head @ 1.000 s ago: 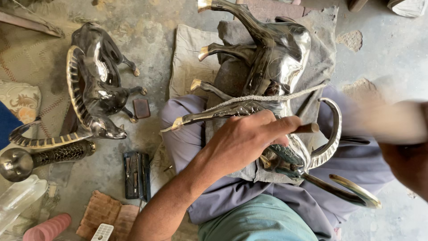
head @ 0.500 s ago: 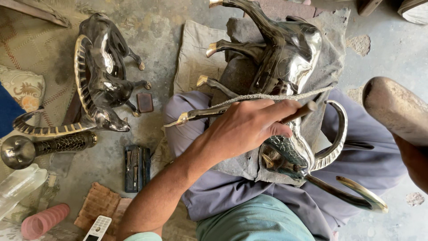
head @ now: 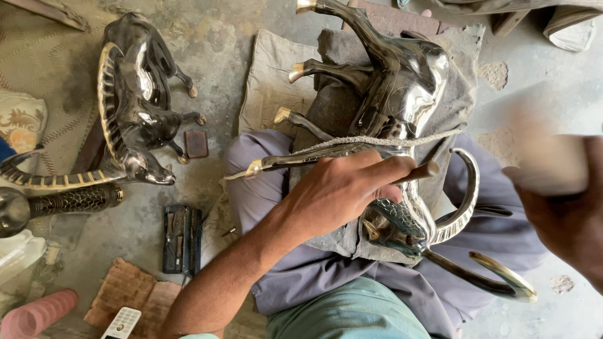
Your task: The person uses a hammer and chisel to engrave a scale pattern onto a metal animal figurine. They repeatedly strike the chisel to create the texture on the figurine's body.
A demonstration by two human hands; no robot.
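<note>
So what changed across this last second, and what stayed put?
The right hand swung its wooden mallet up and then back down toward the chisel; it is motion-blurred. The left hand kept gripping the chisel against the metal antelope figure on the lap. The second figure stayed put.

right hand (head: 568, 210) and its mallet (head: 546, 164) motion-blurred, cut off at right edge

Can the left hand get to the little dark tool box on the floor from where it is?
Probably yes. The left hand is gripping a small rod on the metal animal figure, but the tool box lies just beside the forearm on open floor, with nothing between them.
</note>
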